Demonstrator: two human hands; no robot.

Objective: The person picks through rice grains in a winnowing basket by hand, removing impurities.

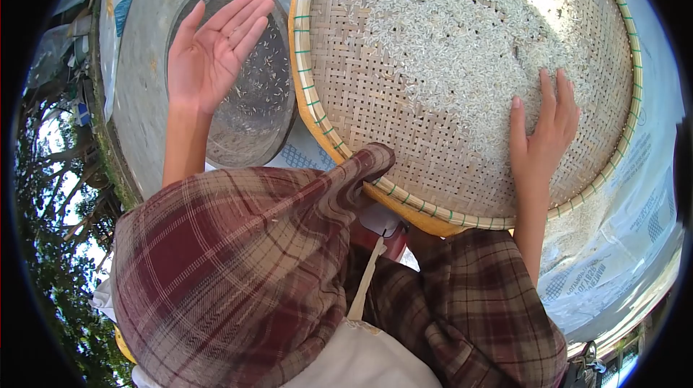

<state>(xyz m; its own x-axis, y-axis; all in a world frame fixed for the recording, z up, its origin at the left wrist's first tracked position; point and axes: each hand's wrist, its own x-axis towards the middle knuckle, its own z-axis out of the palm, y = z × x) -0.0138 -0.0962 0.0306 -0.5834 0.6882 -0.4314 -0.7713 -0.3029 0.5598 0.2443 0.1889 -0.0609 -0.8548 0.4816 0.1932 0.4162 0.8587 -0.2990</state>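
A round woven bamboo winnowing tray with a green-stitched rim lies in front of me. White rice grains, with a few darker specks, are spread over its far and right parts. My right hand reaches over the tray's right side, palm down and fingers apart, at the edge of the rice. To the left, my left hand is turned palm up above a grey oval basin, fingers stretched out. A tiny speck shows near its fingers. Scattered grains lie in the basin.
Printed white sacks lie under and right of the tray. Something yellow edges out beneath the tray's rim. Plaid cloth covers my lap and touches the near rim. Grey concrete extends left of the basin; trees stand at far left.
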